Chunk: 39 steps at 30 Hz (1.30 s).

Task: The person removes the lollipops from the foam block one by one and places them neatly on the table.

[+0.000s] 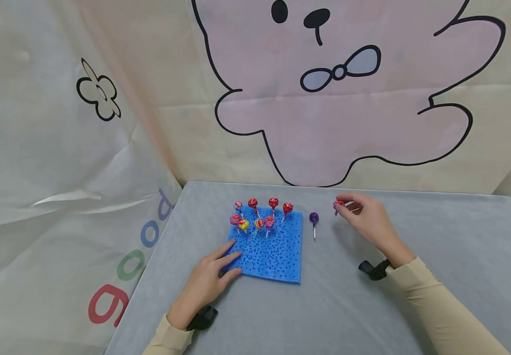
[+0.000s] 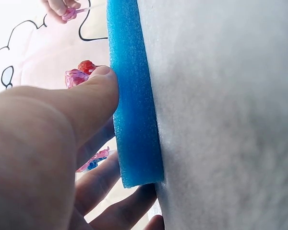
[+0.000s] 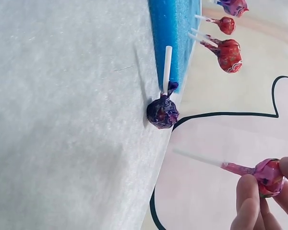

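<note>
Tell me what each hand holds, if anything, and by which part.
The right hand pinches a pink-wrapped lollipop by its round head, stick free. The left hand holds nothing; its spread fingers touch the blue foam block.

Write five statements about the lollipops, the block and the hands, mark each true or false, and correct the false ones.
1. The right hand holds a pink-wrapped lollipop. True.
2. It grips that lollipop by the stick's tip. False: it pinches the wrapped head.
3. The left hand touches the blue foam block. True.
4. The purple lollipop lies on the tabletop. True.
5. Every lollipop in the block is red. False: a mostly yellow lollipop is there too.
</note>
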Each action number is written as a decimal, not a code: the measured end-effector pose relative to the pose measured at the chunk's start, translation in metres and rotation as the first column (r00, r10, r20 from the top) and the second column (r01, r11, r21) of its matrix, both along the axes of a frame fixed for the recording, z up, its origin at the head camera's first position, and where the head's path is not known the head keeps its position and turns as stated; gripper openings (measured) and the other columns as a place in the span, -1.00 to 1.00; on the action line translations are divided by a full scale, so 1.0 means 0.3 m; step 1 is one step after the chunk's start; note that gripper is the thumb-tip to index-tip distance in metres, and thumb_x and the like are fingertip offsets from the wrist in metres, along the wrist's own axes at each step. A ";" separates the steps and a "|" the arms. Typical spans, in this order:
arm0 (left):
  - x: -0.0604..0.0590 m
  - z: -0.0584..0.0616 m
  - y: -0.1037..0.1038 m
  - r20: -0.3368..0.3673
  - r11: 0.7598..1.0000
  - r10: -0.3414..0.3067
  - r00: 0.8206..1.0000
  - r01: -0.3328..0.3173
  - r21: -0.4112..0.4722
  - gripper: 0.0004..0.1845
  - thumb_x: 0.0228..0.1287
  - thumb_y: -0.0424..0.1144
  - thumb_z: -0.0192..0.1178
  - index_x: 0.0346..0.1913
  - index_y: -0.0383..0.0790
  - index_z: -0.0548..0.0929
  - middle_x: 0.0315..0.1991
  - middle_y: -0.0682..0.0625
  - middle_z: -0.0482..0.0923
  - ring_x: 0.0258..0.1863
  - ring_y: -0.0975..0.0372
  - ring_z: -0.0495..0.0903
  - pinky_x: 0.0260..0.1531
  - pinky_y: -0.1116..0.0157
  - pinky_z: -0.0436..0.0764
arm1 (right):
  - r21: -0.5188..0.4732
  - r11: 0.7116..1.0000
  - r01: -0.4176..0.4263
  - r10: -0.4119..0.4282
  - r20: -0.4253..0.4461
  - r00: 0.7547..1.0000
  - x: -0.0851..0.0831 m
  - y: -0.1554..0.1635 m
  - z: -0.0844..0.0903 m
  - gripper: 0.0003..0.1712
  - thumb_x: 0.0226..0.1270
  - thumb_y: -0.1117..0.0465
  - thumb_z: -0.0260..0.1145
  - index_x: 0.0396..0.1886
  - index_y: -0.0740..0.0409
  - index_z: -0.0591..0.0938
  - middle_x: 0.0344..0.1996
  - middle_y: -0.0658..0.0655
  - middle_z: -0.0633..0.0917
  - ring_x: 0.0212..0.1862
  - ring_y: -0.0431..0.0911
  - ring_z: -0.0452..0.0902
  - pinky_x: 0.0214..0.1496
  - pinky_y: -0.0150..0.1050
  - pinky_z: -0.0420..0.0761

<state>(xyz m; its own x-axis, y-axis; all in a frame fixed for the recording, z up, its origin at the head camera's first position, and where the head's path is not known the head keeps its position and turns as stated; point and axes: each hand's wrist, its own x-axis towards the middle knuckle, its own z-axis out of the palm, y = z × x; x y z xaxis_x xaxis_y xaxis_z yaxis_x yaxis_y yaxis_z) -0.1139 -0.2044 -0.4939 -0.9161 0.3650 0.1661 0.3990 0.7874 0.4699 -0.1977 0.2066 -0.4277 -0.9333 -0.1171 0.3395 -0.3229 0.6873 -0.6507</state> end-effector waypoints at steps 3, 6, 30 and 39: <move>-0.001 0.002 0.000 -0.001 1.000 -0.001 1.000 0.001 0.001 -0.47 0.38 0.03 0.39 0.35 0.00 0.67 0.54 -0.01 0.40 0.43 0.03 0.52 0.32 -0.03 0.59 | 0.002 1.000 -0.003 0.003 -0.007 1.000 -0.005 0.006 -0.008 -0.76 0.44 0.22 0.42 0.04 0.19 0.76 -0.18 0.16 0.83 -0.27 0.01 0.74 -0.33 -0.44 0.64; -0.001 0.002 0.001 -0.007 1.000 -0.002 1.000 0.002 -0.001 -0.48 0.38 0.02 0.39 0.35 0.00 0.67 0.54 -0.01 0.40 0.42 0.03 0.52 0.31 -0.02 0.59 | 0.011 1.000 -0.003 0.003 -0.006 1.000 -0.011 0.007 -0.015 -0.76 0.44 0.19 0.43 0.02 0.18 0.77 -0.19 0.15 0.82 -0.26 0.01 0.73 -0.32 -0.42 0.64; 0.001 0.004 0.000 -0.002 1.000 -0.003 1.000 0.003 -0.018 -0.48 0.39 0.04 0.38 0.35 0.00 0.66 0.54 -0.01 0.39 0.42 0.02 0.52 0.32 -0.02 0.59 | 0.204 0.979 -0.001 -0.069 0.337 0.939 -0.134 -0.029 -0.110 -0.67 0.47 0.01 0.36 -0.16 0.20 0.79 -0.30 0.14 0.77 -0.23 0.03 0.55 -0.29 -0.26 0.49; 0.002 0.006 0.001 0.014 1.000 0.002 1.000 -0.002 -0.015 -0.47 0.39 0.04 0.38 0.36 0.00 0.66 0.54 -0.01 0.40 0.43 0.03 0.51 0.32 -0.02 0.59 | 0.242 0.970 -0.020 -0.074 0.370 0.926 -0.158 -0.028 -0.135 -0.65 0.47 0.00 0.36 -0.21 0.23 0.80 -0.26 0.21 0.78 -0.22 0.04 0.59 -0.23 -0.18 0.54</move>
